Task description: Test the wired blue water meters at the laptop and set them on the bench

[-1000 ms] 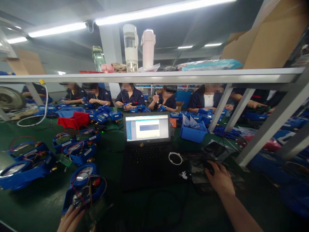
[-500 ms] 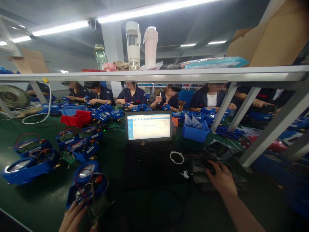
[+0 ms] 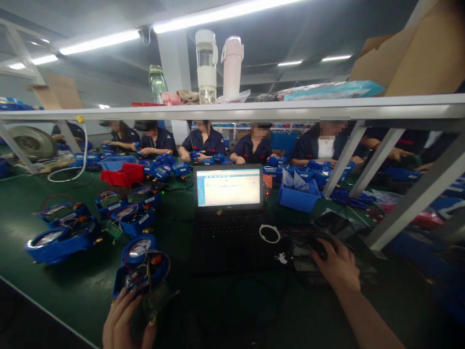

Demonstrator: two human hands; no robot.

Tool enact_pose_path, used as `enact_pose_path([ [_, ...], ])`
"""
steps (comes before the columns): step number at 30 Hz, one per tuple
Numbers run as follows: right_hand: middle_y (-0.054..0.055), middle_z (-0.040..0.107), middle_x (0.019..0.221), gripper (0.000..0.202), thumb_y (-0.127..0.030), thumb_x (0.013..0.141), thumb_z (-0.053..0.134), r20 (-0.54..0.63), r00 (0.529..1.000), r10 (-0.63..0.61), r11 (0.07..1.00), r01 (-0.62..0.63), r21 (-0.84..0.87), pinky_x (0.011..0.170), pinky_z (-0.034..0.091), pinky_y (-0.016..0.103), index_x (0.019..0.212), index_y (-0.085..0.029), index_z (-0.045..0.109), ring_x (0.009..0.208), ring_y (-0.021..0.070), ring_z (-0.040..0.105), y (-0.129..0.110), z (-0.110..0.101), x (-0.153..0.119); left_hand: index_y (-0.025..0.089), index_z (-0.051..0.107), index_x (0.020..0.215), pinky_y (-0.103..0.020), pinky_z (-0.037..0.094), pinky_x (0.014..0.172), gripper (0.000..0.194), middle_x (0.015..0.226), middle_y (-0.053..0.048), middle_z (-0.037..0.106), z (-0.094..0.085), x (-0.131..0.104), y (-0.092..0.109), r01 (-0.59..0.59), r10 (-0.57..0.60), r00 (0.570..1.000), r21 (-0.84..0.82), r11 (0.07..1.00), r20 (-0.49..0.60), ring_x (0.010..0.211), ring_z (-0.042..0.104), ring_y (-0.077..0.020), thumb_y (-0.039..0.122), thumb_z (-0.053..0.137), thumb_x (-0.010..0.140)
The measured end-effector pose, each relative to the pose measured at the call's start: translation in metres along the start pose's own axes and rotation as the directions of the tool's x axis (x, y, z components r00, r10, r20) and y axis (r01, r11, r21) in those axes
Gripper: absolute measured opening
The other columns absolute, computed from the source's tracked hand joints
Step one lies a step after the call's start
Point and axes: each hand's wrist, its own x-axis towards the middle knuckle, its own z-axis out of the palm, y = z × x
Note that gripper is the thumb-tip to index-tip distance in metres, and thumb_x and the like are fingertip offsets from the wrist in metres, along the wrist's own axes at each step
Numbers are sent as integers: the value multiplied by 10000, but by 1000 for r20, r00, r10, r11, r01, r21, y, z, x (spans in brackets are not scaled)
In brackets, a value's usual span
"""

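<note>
Left of the laptop [image 3: 228,189], the left hand [image 3: 125,320] touches a blue meter [image 3: 142,264], maybe to steady it; I can't tell if it grips. Right of the laptop, the right hand [image 3: 340,267] holds a mouse [image 3: 320,248], likely for clicking.

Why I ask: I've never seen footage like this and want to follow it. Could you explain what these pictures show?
There is no machine: these are a person's bare hands, seen by a camera on their head, looking forward and down. The left hand touches an open blue housing with a dial and wires; whether it grips it is unclear. The right hand rests on a computer mouse. On the green table stands an open laptop. More blue housings lie to the left, with a red bin beyond them. Farther off, seen under a shelf, are co-workers.
</note>
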Motion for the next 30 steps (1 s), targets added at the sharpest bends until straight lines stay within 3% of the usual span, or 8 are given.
enact_pose_path([
  [3, 176, 433, 1344, 476, -481, 893, 374, -119, 970, -212, 962, 229, 150, 922, 447, 580, 1186, -163, 572, 1206, 372, 431, -37, -20, -15, 61, 460, 1251, -445, 277, 1113, 447, 1222, -230, 515, -1, 2, 3, 13, -13, 1000, -12, 1000, -5, 1306, 385, -308, 256, 546, 858],
  [6, 130, 537, 1250, 399, -450, 931, 405, 32, 860, -509, 774, 442, 454, 984, 455, 435, 1179, -185, 570, 1146, 257, 517, -91, -46, -53, 76, 476, 1208, -436, 277, 1119, 399, 1227, -211, 510, -2, 2, 7, 24, -24, 1000, -31, 999, 3, 1307, 383, -294, 217, 565, 846],
  [7, 108, 543, 1259, 391, -451, 934, 425, 149, 786, -600, 722, 452, 524, 983, 460, 412, 1213, -213, 558, 1151, 239, 520, -109, -57, -69, 82, 479, 1195, -446, 285, 1114, 385, 1230, -207, 507, -2, 2, 8, 26, -26, 1000, -36, 999, 8, 1304, 384, -296, 210, 568, 843],
  [10, 97, 550, 1281, 571, -497, 805, 646, 414, 468, -781, 617, 479, 624, 962, 473, 436, 1304, -248, 523, 1156, 280, 521, -155, -85, -113, 103, 483, 1163, -478, 332, 1076, 341, 1216, -190, 516, -4, 3, 14, 90, -89, 996, -51, 995, 18, 1272, 410, -302, 227, 552, 854],
  [12, 117, 568, 1255, 706, -428, 693, 771, 492, 334, -804, 594, 511, 622, 934, 484, 466, 1321, -228, 519, 1118, 317, 538, -176, -97, -133, 131, 496, 1133, -472, 375, 1029, 292, 1178, -161, 541, -7, 7, 20, 197, -196, 980, -67, 978, 13, 1218, 454, -289, 257, 528, 871],
  [16, 145, 588, 1213, 665, -263, 741, 722, 533, 307, -788, 605, 547, 579, 884, 497, 501, 1357, -195, 482, 1058, 335, 561, -205, -106, -146, 178, 531, 1024, -406, 418, 941, 217, 1084, -102, 572, -19, 28, 35, 463, -467, 884, -196, 864, 28, 1084, 524, -246, 342, 493, 888],
  [22, 156, 519, 1307, 623, -329, 835, 568, 535, 205, -820, 567, 418, 710, 1004, 378, 517, 1415, -193, 385, 1162, 337, 495, -230, -130, -147, 203, 570, 908, -304, 405, 714, 349, 807, -12, 572, -40, 62, 43, 829, -816, 535, -318, 459, 218, 769, 525, -192, 528, 456, 846],
  [30, 106, 586, 1075, 442, -334, 796, 499, 265, 306, -914, 342, 236, 910, 815, 407, 432, 1207, -172, 493, 921, 268, 532, -253, -136, -149, 196, 566, 799, -261, 375, 668, 369, 715, 16, 551, -40, 69, 29, 852, -844, 452, -420, 313, 289, 715, 503, -161, 551, 478, 844],
])
